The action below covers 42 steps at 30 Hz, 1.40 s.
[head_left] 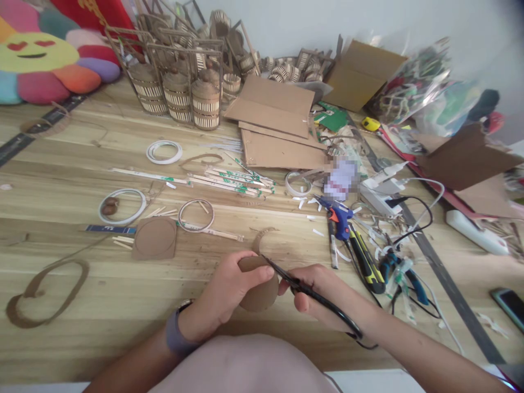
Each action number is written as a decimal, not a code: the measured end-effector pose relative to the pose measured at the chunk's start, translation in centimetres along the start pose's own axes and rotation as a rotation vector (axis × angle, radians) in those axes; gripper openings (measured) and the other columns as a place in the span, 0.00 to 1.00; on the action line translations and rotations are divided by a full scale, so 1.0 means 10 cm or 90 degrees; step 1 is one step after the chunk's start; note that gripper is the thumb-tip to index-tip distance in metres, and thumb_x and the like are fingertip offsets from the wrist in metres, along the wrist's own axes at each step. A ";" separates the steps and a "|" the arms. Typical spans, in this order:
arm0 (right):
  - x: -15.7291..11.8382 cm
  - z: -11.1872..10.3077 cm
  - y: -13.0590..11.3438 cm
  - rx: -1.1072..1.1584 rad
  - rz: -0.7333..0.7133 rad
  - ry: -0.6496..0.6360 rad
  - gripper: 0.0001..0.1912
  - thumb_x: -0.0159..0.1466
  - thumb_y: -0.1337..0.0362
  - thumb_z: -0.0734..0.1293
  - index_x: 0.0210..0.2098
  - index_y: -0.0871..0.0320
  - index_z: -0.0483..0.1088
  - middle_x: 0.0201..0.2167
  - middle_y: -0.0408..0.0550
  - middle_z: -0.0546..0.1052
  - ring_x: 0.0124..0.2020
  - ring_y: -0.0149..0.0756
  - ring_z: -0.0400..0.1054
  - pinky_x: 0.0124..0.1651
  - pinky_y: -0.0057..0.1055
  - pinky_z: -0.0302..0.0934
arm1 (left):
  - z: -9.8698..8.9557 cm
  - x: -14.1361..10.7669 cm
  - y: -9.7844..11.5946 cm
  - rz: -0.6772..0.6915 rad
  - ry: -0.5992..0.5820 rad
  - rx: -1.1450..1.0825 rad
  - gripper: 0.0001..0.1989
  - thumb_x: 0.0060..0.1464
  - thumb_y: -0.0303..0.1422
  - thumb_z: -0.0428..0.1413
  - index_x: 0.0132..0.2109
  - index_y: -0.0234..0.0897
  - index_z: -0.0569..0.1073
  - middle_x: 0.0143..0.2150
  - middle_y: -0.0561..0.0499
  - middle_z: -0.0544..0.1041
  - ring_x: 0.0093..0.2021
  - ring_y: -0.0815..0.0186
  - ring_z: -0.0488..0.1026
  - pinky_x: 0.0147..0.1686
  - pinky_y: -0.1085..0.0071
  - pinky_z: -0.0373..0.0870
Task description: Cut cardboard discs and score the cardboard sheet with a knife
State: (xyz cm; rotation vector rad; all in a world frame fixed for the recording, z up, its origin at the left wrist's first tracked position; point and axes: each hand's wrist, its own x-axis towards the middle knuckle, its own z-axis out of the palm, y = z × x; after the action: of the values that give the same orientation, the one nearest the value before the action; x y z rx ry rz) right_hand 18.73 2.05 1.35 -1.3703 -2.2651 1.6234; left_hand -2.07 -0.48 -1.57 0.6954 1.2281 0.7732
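In the head view, the left hand (225, 286) pinches a round cardboard disc (260, 296) just in front of the person's body, above the near edge of the wooden table (135, 297). The thumb presses flat on the disc's upper face; the fingers beneath it are mostly hidden. The right hand (333, 288) is wrapped around the dark handles of a pair of scissors (315, 297), whose blades point to the far left and meet the disc's rim beside the left thumb. How far apart the blades stand, I cannot tell. A thin curled cardboard offcut (258, 240) lies just beyond the disc, at the blade tips; whether it is still joined to the rim is unclear.

The step in hand looks to be trimming the disc's edge to a round outline. The next move, as I judge it, calls for the left hand to turn the disc in small steps while the right keeps the cut shallow, with the left thumb clear of the blades.

To the left lies a square cardboard piece (154, 238) marked with a circle; to the right, a blue glue gun (341, 221) and a yellow-and-black utility knife (366, 262).
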 end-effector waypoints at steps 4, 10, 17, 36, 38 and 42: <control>0.01 -0.05 -0.06 -0.003 0.007 -0.026 0.51 0.53 0.18 0.49 0.35 0.59 0.73 0.21 0.40 0.64 0.22 0.30 0.54 0.24 0.28 0.49 | 0.01 0.00 0.00 -0.010 -0.019 -0.015 0.17 0.39 0.43 0.66 0.35 0.38 0.82 0.34 0.51 0.84 0.39 0.58 0.77 0.39 0.67 0.71; 0.02 0.04 -0.04 0.103 -0.039 -0.054 0.41 0.58 0.21 0.47 0.25 0.53 0.57 0.20 0.39 0.61 0.23 0.30 0.53 0.26 0.30 0.50 | 0.02 -0.01 0.00 -0.033 0.027 -0.002 0.21 0.36 0.45 0.67 0.37 0.37 0.81 0.36 0.48 0.84 0.41 0.54 0.78 0.40 0.64 0.71; -0.01 0.14 -0.01 0.209 -0.067 -0.078 0.39 0.62 0.25 0.43 0.30 0.53 0.59 0.25 0.40 0.62 0.26 0.32 0.56 0.31 0.32 0.56 | 0.04 -0.01 -0.03 -0.033 0.045 -0.056 0.24 0.35 0.44 0.68 0.40 0.36 0.80 0.37 0.47 0.84 0.40 0.55 0.79 0.39 0.65 0.72; -0.02 -0.10 -0.16 -0.030 -0.083 -0.057 0.37 0.65 0.27 0.45 0.28 0.54 0.58 0.23 0.39 0.62 0.24 0.30 0.53 0.25 0.29 0.51 | 0.03 -0.03 -0.02 0.002 -0.025 0.009 0.16 0.41 0.42 0.67 0.38 0.38 0.83 0.38 0.50 0.85 0.43 0.56 0.77 0.42 0.66 0.71; -0.02 -0.10 -0.17 -0.030 -0.084 -0.062 0.38 0.65 0.26 0.45 0.28 0.54 0.58 0.23 0.39 0.63 0.24 0.29 0.54 0.25 0.29 0.51 | 0.03 -0.02 -0.01 -0.002 -0.019 0.017 0.17 0.41 0.42 0.67 0.38 0.38 0.83 0.38 0.50 0.85 0.43 0.55 0.78 0.42 0.66 0.71; -0.01 -0.09 -0.20 0.003 -0.080 -0.074 0.37 0.65 0.26 0.45 0.27 0.53 0.57 0.20 0.39 0.62 0.22 0.29 0.54 0.23 0.28 0.52 | 0.02 -0.01 -0.01 -0.006 -0.023 0.006 0.17 0.40 0.41 0.67 0.38 0.38 0.83 0.38 0.50 0.86 0.42 0.55 0.78 0.42 0.65 0.72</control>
State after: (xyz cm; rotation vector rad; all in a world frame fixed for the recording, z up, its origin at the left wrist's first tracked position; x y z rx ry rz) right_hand 17.98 2.54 3.38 -1.1343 -2.3554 1.7067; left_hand -1.85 -0.64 -1.52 0.7077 1.2013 0.7447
